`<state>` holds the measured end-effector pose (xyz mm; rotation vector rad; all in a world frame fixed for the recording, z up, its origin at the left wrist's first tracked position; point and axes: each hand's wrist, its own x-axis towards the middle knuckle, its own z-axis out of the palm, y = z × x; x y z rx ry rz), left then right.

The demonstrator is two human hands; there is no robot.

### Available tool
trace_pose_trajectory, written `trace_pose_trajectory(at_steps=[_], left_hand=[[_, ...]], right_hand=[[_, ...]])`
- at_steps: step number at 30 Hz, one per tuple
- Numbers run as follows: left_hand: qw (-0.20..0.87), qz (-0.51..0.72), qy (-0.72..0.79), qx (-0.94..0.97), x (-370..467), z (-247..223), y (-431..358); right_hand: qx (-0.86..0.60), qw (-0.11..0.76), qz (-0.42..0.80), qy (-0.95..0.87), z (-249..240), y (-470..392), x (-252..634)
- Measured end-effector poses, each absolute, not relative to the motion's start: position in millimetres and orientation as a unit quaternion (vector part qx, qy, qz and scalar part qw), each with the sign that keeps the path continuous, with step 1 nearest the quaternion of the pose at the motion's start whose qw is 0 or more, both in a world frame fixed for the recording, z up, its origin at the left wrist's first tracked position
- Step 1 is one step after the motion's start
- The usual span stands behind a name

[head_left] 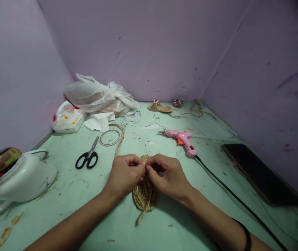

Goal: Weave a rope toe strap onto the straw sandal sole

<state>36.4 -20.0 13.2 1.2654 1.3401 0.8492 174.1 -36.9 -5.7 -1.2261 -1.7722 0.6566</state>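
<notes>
A flat, sole-shaped piece of coiled straw rope [145,198] lies on the table before me, a short rope tail sticking out at its near end. My left hand [128,174] and my right hand [166,176] meet over its upper half. The fingers of both are pinched, fingertips touching or almost touching. What they pinch is too small or hidden to make out. Part of the coil is covered by my hands. A braided rope [121,139] runs from behind my left hand towards the back.
Scissors [88,157] and a silvery ring [109,137] lie left; a pink glue gun [178,137] with a black cord and a phone [258,172] lie right. Behind are a plastic bag [99,94], tissue pack [70,118], and small straw sandal [160,107]. A white container [31,177] stands left.
</notes>
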Motion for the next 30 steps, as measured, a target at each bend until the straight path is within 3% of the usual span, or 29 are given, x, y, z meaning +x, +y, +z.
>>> trace_pose_trajectory(at_steps=[4,14,22,30], left_hand=[[0.524,0.354,0.556,0.54,37,13,-21],[0.476,0.372,0.558,0.568,39,12,-25],[0.571,0.374,0.527,0.506,38,18,-21],[0.598,0.379,0.513,0.485,37,21,-20]], right_hand=[[-0.507,0.43,0.313,-0.678,-1,-36,174],[-0.512,0.425,0.272,-0.695,0,-37,174],[-0.531,0.446,0.418,-0.586,5,-32,173],[-0.53,0.451,0.424,-0.579,5,-33,174]])
